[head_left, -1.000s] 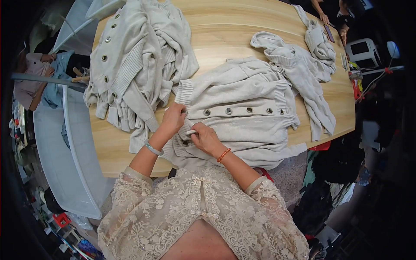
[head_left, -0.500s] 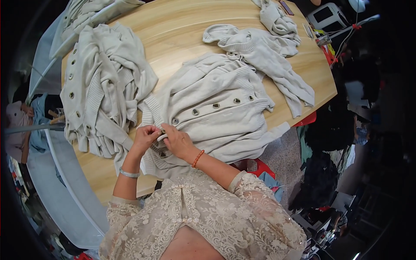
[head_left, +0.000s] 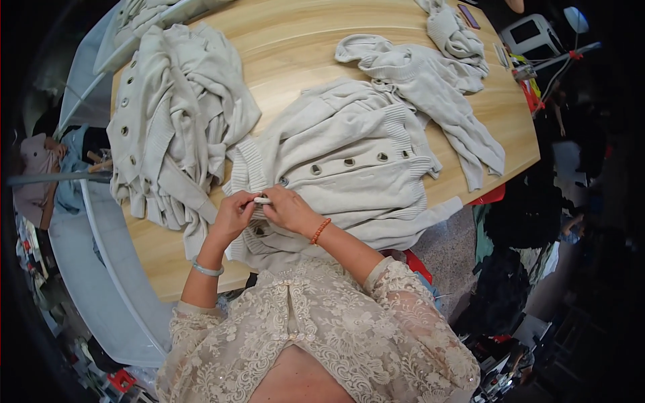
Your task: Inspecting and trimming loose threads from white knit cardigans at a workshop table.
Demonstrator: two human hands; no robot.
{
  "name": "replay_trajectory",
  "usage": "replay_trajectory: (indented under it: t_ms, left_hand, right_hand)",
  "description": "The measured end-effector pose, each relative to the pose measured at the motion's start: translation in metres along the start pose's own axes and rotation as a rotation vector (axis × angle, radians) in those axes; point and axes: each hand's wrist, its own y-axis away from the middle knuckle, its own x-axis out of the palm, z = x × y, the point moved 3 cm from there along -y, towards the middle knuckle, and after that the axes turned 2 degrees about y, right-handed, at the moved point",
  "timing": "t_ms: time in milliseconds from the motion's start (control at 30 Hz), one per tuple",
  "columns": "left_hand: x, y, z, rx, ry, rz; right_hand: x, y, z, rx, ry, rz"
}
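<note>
Cream knit cardigan [head_left: 349, 168] lies spread on the wooden table [head_left: 295, 60], its front partly buttoned.
Several buttons look done; the end near the person remains. Left hand [head_left: 234, 216] and right hand [head_left: 289, 209] meet, fingers pinched on its placket at the near edge.

Cream ribbed cardigan [head_left: 349, 168] w/ dark buttons, pale wood-grain table [head_left: 295, 47].
</note>
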Motion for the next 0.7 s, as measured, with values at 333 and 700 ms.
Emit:
replay_trajectory:
  t_ms: [333,700]
  left_hand:
    - [0.011,-0.004,0.02,-0.081,0.056,-0.142]
    - [0.005,-0.019,-0.03,0.382,-0.489,-0.454]
  right_hand:
    - [-0.004,-0.004,0.004,-0.095,0.035,-0.001]
    - [-0.037,0.032,-0.011,0.135,0.375,-0.164]
